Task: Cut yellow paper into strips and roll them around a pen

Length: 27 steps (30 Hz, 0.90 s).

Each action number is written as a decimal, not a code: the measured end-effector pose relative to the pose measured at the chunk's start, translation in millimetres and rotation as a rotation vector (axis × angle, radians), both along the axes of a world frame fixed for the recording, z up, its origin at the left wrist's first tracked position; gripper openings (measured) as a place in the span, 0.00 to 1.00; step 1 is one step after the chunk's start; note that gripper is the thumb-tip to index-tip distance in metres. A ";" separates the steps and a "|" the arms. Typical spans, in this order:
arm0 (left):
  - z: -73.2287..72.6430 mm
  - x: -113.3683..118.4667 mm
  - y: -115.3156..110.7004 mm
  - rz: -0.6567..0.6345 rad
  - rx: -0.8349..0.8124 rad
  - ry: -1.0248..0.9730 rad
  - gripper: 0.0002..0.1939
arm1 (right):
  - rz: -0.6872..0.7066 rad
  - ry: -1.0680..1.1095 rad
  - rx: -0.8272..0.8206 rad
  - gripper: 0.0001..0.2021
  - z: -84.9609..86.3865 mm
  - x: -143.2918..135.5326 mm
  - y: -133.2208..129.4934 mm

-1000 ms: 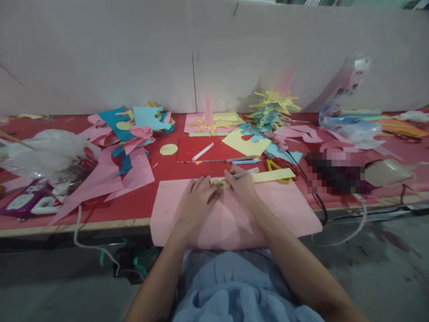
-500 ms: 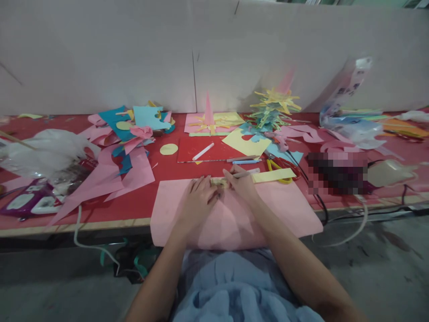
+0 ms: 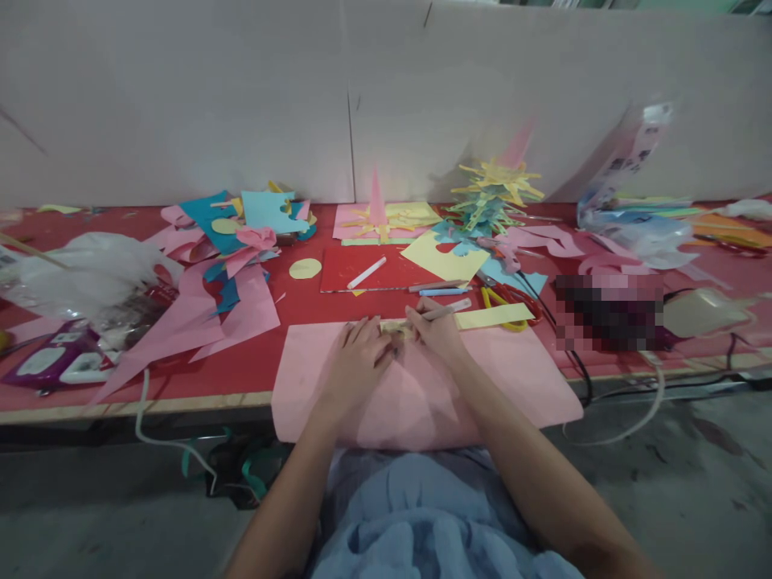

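Observation:
A large pink paper sheet (image 3: 512, 386) lies at the table's front edge and hangs over it. My left hand (image 3: 360, 354) rests on this sheet with its fingers stretched out, thumb and fingertips near the left end of a pale yellow paper strip (image 3: 498, 316). Held in my right hand (image 3: 439, 331) is a pen (image 3: 457, 307), its upper end pointing right and its tip low over the strip between the hands. Blur and fingers hide exactly where the tip is. The strip runs right, across yellow-handled scissors (image 3: 512, 325).
Beyond the sheet lie a white marker (image 3: 367, 273) on a red board (image 3: 334, 269), and a blue pen (image 3: 443, 292). A pink paper cone (image 3: 377, 201) and a fringed paper tree (image 3: 498, 197) stand behind. Plastic bags (image 3: 90, 265) and paper scraps (image 3: 247, 301) lie left, a cable (image 3: 558, 322) right.

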<state>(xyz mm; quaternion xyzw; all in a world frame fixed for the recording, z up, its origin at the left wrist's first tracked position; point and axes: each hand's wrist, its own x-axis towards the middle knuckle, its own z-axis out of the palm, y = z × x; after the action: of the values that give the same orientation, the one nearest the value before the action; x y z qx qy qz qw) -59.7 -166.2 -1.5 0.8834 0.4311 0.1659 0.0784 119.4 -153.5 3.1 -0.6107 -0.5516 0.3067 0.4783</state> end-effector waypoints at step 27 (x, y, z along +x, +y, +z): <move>0.0 -0.4 0.3 -0.003 0.013 0.007 0.15 | -0.001 -0.039 0.008 0.16 2.1 -1.4 -1.7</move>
<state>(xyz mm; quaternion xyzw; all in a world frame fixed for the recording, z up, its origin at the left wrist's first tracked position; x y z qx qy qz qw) -60.1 -165.9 -1.5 0.8852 0.4289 0.1652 0.0714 118.0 -155.2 5.3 -0.6147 -0.5618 0.2925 0.4701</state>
